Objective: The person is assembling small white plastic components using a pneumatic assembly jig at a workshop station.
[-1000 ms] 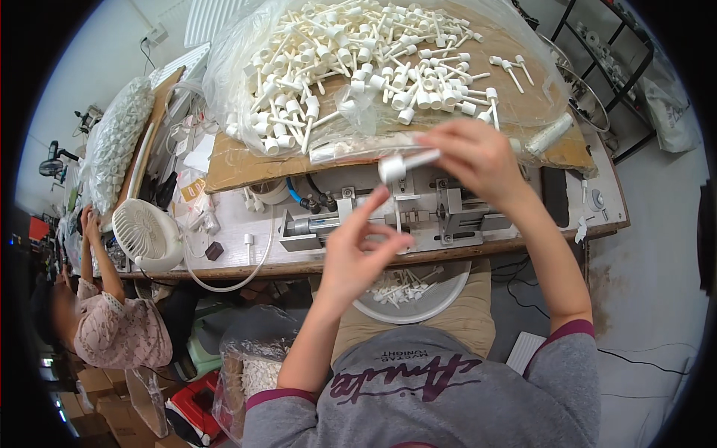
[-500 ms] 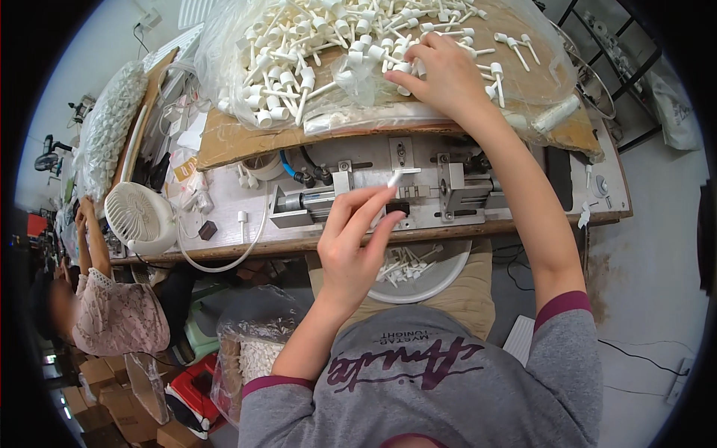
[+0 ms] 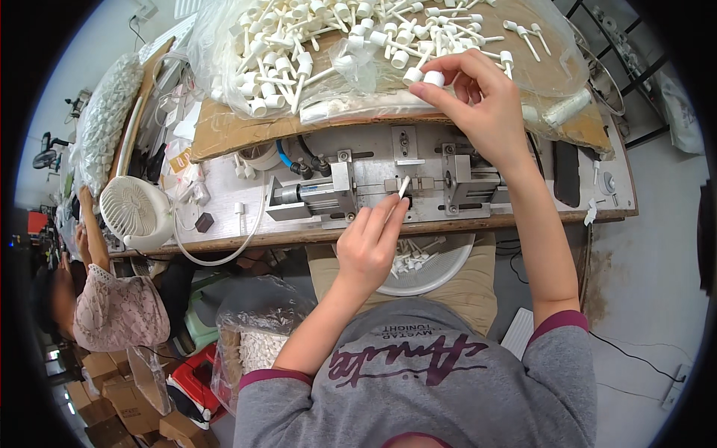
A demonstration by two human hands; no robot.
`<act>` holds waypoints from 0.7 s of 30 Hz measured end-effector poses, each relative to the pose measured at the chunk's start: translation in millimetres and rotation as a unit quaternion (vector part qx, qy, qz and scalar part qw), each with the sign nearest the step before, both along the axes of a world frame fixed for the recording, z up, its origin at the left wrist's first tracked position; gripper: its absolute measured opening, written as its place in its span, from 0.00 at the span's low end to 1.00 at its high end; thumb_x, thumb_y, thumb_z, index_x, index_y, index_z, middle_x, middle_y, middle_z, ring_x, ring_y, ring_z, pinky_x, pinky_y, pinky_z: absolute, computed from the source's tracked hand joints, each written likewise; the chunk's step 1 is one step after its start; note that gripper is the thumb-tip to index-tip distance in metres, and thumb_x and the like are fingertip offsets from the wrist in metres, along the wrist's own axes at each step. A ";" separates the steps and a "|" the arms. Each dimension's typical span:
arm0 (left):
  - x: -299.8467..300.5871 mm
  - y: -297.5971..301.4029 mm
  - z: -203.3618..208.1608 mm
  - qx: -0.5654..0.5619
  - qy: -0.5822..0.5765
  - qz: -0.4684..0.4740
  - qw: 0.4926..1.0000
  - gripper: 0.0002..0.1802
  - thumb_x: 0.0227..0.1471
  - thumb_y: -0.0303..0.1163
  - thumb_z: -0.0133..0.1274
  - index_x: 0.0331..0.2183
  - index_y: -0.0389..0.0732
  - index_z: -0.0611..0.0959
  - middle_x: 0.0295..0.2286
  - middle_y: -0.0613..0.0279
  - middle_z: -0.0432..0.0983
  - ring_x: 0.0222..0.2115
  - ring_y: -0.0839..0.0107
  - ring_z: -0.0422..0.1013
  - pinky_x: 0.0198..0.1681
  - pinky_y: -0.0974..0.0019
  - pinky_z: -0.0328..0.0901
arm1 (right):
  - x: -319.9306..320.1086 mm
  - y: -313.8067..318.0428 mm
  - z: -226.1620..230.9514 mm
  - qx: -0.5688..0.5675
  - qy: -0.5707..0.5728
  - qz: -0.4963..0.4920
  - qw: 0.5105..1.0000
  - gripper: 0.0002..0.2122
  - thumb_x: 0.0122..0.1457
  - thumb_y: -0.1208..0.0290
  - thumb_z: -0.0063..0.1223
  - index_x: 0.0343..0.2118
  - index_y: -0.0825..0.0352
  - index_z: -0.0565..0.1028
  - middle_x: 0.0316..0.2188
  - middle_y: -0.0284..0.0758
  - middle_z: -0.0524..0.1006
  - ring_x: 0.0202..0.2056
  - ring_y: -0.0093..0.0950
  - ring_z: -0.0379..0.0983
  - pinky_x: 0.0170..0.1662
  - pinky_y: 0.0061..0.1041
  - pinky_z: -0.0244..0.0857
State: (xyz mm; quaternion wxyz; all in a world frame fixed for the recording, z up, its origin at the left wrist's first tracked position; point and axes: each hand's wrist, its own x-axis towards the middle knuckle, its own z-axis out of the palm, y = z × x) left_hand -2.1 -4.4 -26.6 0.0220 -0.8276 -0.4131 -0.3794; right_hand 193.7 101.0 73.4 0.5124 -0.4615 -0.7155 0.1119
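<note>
Low over the metal clamping fixture (image 3: 403, 200) on the bench, my left hand (image 3: 367, 245) is closed in a pinch on a slim white plastic stem (image 3: 404, 187). The stem points up and away from the fingertips; its lower end is hidden by them. Farther off and to the right, my right hand (image 3: 485, 104) pinches a white capped stem (image 3: 434, 78) between thumb and fingers, at the near edge of the pile. Its cap shows; the rest is covered by the hand. Right beside it is another white cap (image 3: 412, 75). The pile of white capped stems (image 3: 299, 63) lies on plastic sheeting over cardboard.
A cardboard sheet (image 3: 213, 134) overhangs the bench's back. Left stands a white fan (image 3: 138, 213) with a looping hose. A mesh basket (image 3: 448, 276) of white parts rests on my lap, beside a bag of parts (image 3: 261, 351). At far left another person (image 3: 119, 306) works.
My right hand has drawn back from the pile toward me, now with a capped stem in its pinch. My left hand has shifted slightly right and lower over the fixture, still holding the stem.
</note>
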 end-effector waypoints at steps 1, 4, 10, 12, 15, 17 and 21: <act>1.9 -1.3 -6.7 -0.008 0.002 0.001 1.000 0.14 0.46 0.20 0.61 0.39 0.35 0.83 0.39 0.59 0.75 0.25 0.69 0.70 0.27 0.68 0.68 | -0.3 -2.3 -0.9 0.011 0.004 0.000 1.000 0.12 0.47 0.64 0.70 0.31 0.64 0.81 0.24 0.24 0.71 0.19 0.13 0.58 0.22 0.16 0.52; 11.6 -6.9 -16.3 -0.037 -0.021 0.008 0.999 0.16 0.45 0.20 0.61 0.40 0.33 0.83 0.43 0.58 0.74 0.25 0.69 0.70 0.27 0.68 0.69 | 0.1 -10.8 -3.9 0.011 0.019 0.005 1.000 0.12 0.47 0.64 0.70 0.31 0.64 0.81 0.24 0.25 0.72 0.18 0.14 0.59 0.21 0.16 0.54; 2.8 -10.2 -22.7 -0.060 0.042 -0.014 0.997 0.20 0.43 0.23 0.63 0.42 0.33 0.82 0.50 0.54 0.73 0.27 0.70 0.74 0.29 0.70 0.70 | 3.2 -26.4 -10.6 0.009 0.040 0.005 0.999 0.12 0.47 0.65 0.70 0.31 0.64 0.81 0.23 0.25 0.71 0.19 0.13 0.61 0.22 0.15 0.53; 2.1 -6.1 -13.8 -0.040 0.079 -0.014 0.996 0.21 0.42 0.25 0.63 0.42 0.34 0.83 0.48 0.55 0.75 0.25 0.72 0.75 0.28 0.70 0.68 | 4.5 -31.7 -12.2 0.005 0.036 0.003 0.999 0.12 0.47 0.65 0.70 0.31 0.64 0.81 0.23 0.25 0.71 0.19 0.13 0.61 0.23 0.15 0.53; 3.3 3.5 -1.4 -0.025 0.143 -0.001 0.989 0.22 0.40 0.28 0.63 0.41 0.36 0.84 0.44 0.58 0.79 0.22 0.75 0.73 0.27 0.71 0.66 | 5.6 -41.1 -14.8 -0.006 0.023 0.001 1.000 0.11 0.47 0.66 0.70 0.31 0.64 0.80 0.23 0.25 0.71 0.19 0.13 0.61 0.23 0.15 0.53; 3.9 7.7 5.4 -0.018 0.178 -0.003 0.984 0.21 0.39 0.29 0.63 0.40 0.36 0.84 0.44 0.58 0.79 0.21 0.77 0.73 0.26 0.71 0.64 | 5.9 -47.5 -16.6 -0.014 0.021 0.003 1.000 0.11 0.47 0.68 0.70 0.32 0.65 0.80 0.23 0.24 0.71 0.19 0.13 0.61 0.24 0.15 0.52; 5.1 9.2 7.1 -0.022 0.207 -0.007 0.978 0.20 0.38 0.30 0.63 0.39 0.36 0.84 0.44 0.57 0.79 0.20 0.76 0.73 0.25 0.71 0.64 | 8.2 -66.6 -22.7 -0.105 0.127 0.032 0.986 0.12 0.47 0.77 0.69 0.34 0.69 0.78 0.27 0.27 0.73 0.24 0.13 0.69 0.26 0.13 0.62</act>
